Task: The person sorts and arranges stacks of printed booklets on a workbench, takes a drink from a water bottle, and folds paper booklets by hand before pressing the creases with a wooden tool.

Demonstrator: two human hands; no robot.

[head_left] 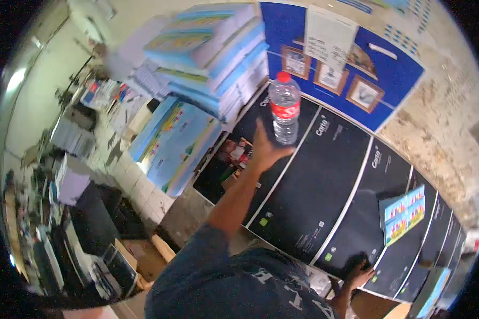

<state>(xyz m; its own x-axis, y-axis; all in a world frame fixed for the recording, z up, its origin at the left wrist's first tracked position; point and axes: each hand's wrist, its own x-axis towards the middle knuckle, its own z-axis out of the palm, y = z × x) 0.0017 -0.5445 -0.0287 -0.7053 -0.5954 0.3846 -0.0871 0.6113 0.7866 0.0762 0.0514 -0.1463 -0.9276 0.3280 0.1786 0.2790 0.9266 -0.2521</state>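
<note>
A clear plastic water bottle [285, 114] with a red cap and red label stands upright on the black printed boards [319, 175]. Just beside its base is my left hand [266, 151], thumb and fingers spread apart; whether it touches the bottle I cannot tell. My right hand [361, 276] is low at the near edge of the boards, with its fingers curled. A dark, fuzzy-looking patch [358, 260] lies against those fingers, too dim to name. Further right on the boards rests a folded colourful printed sheet [404, 213].
Tall stacks of light-blue printed sheets [213, 58] rise at the back left, beside a lower stack [178, 141]. A blue notice board [394, 74] with framed pictures is on the wall. Another person [125, 56] is at a cluttered table. Boxes and piled materials [96, 218] stand left.
</note>
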